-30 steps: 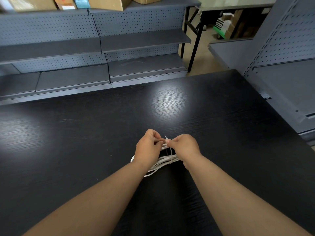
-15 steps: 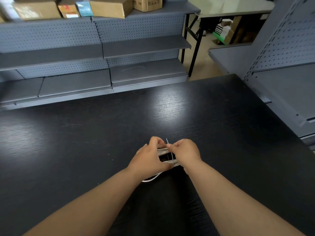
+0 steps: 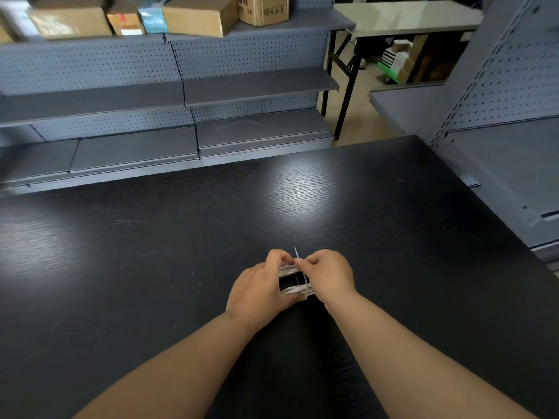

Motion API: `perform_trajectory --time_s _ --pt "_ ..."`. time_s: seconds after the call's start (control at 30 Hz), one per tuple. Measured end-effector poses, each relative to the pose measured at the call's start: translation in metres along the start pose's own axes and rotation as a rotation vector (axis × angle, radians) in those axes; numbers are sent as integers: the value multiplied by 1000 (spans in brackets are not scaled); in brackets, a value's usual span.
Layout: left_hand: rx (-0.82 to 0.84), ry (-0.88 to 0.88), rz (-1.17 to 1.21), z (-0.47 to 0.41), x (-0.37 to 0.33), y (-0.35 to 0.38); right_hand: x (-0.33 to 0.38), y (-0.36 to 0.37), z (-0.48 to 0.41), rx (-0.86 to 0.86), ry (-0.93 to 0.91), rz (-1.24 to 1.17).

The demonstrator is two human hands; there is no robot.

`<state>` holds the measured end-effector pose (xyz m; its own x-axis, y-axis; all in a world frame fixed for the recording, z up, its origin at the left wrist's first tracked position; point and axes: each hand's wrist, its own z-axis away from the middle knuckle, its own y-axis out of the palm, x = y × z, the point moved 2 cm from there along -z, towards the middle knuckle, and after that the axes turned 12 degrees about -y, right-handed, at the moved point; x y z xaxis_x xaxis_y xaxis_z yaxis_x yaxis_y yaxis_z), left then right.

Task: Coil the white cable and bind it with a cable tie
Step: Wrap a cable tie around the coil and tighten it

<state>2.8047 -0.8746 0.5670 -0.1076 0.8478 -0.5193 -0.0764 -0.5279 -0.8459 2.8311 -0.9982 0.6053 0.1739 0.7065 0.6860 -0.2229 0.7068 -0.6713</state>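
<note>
Coiled white cable [image 3: 292,289], probably light and springy, clutched in curled left hand [image 3: 258,290] over the table [image 3: 181,237]. Looped round the bundle, cable tie [image 3: 296,254] with slim tail pinched by right hand [image 3: 329,275]. Best gripped close beside the tie.

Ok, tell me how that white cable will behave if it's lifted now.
Probably floppy: the white cable is thin, so loops would sag. Likely light too. The cable tie looks uncinched, strand groups apart, so loops may spread.

- most of the white cable [image 3: 291,271] sits under the left hand [image 3: 257,293]
- cable tie [image 3: 296,254] lock is probably behind the right hand [image 3: 329,276]
- boxes [image 3: 196,16] up top are blurry and cropped
</note>
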Motion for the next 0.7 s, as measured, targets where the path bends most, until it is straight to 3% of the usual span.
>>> perform_trajectory --time_s 0.2,0.47,0.7 --pt "16 4 -24 -2 3 1 -1 -3 -2 -55 -30 -49" --pt "28 16 -41 -2 2 2 8 -9 -13 103 -80 69" --pt "47 -4 -46 -1 3 4 8 -13 -23 100 18 -102"
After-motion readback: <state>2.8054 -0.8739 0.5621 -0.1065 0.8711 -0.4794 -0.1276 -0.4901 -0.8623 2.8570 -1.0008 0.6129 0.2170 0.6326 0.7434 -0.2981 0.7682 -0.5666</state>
